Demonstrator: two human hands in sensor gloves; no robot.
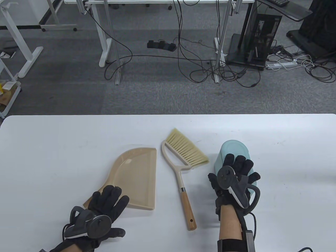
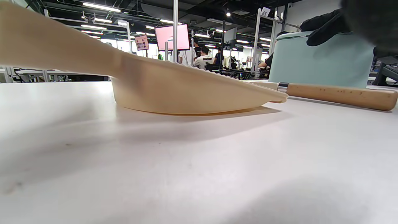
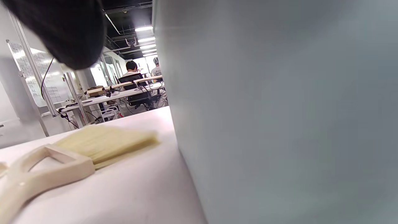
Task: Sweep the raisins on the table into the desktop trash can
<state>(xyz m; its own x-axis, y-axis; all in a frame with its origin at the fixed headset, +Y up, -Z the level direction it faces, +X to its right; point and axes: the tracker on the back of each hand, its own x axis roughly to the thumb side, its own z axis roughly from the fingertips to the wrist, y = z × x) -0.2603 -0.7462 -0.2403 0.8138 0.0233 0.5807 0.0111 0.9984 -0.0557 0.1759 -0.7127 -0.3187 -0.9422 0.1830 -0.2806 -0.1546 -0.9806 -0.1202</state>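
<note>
A pale teal desktop trash can (image 1: pixel 234 149) stands at the right of the white table (image 1: pixel 52 147). My right hand (image 1: pixel 236 169) grips it from the near side, fingers laid over its top; they show in the left wrist view (image 2: pixel 326 26). The can's wall fills the right wrist view (image 3: pixel 279 109). A beige dustpan (image 1: pixel 137 173) lies left of centre. My left hand (image 1: pixel 109 200) rests flat on its rear end, fingers spread. A hand brush (image 1: pixel 185 153) with a wooden handle (image 1: pixel 188 207) lies between dustpan and can. No raisins show in any view.
The brush's wooden handle (image 2: pixel 335 95) lies behind the dustpan (image 2: pixel 186 90) in the left wrist view. Its bristles (image 3: pixel 102 141) lie close beside the can. Beyond the table's far edge are the floor, desk legs and cables.
</note>
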